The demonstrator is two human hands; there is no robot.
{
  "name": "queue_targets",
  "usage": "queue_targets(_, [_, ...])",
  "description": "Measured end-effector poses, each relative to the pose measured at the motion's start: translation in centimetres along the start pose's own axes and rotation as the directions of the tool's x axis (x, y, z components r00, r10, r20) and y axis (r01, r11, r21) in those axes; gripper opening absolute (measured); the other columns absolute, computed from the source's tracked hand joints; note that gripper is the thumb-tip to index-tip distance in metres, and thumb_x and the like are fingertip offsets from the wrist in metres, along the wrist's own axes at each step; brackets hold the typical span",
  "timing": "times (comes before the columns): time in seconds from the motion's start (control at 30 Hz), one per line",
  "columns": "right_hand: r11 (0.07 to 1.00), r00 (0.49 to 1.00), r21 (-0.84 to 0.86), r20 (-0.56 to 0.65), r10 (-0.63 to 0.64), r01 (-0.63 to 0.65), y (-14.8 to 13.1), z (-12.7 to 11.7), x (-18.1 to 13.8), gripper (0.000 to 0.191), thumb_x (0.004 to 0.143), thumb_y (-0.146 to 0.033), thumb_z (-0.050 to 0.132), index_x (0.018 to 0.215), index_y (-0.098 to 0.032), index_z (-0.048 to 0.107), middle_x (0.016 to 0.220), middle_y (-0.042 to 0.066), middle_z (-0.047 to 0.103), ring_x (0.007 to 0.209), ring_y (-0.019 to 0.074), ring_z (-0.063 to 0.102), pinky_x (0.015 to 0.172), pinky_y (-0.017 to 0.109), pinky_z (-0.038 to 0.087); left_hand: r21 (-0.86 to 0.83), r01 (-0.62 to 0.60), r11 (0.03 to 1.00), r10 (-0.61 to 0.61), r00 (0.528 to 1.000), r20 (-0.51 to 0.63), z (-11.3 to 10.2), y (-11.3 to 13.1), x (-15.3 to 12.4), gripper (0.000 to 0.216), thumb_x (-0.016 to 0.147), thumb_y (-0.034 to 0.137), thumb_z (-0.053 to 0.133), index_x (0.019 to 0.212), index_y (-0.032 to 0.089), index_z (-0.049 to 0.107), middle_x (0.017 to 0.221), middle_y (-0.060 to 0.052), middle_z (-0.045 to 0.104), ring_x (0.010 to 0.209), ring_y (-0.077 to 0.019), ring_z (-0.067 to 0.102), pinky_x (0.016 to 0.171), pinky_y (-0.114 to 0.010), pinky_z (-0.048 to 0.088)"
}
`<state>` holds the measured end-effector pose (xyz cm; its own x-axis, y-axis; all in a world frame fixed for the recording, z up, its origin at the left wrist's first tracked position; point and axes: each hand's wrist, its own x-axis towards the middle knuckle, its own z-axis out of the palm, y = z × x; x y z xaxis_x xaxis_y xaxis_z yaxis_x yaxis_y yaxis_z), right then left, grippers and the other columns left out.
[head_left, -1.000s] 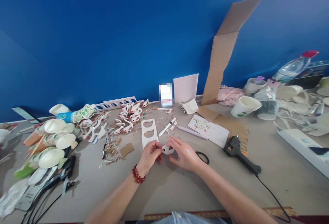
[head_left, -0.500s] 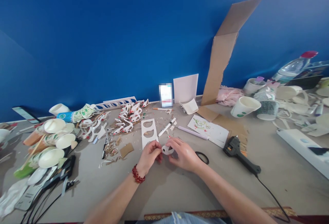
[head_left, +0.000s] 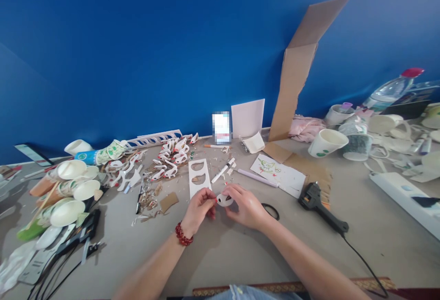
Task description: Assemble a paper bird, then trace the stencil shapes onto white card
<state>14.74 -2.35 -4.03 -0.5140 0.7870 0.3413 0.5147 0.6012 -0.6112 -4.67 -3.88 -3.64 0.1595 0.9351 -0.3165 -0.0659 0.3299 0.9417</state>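
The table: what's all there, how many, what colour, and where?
wall: one, blue, back
table: one, grey, underneath
bird shapes: many, white, left
card: one, white, centre
cups: many, mostly white, sides
bottle: one, clear, right
cloth: one, pink, right
cardboard: one, brown, back
drawing: one, multicoloured, right
glue gun: one, black, right
ring: one, black, right
stick: one, purple, centre
marker: one, white, centre
board: one, white, back
blurred screen: one, pale, back
scraps: many, brown, left
clutter: uncountable, mixed, both sides
cut piece: one, white, centre
bracelet: one, red, front
left hand: one, bare, on piece
right hand: one, bare, on piece
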Motion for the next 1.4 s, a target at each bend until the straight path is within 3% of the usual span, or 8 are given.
queue_targets(1.4, [1.000, 1.000, -0.009, 0.016, 0.003, -0.003, -0.15, 0.14, 0.07, 0.033, 0.070, -0.010, 0.061, 0.101, -0.021, 0.057, 0.105, 0.010, 0.066, 0.103, 0.0262, 0.062, 0.082, 0.036, 0.052, 0.059, -0.056, 0.997, 0.057, 0.998, -0.011, 0.17, -0.34, 0.02, 0.020, 0.076, 0.033, 0.065, 0.075, 0.019, 0.050, 0.051, 0.007, 0.053, 0.041, -0.0088, 0.051, 0.042, -0.019, 0.044])
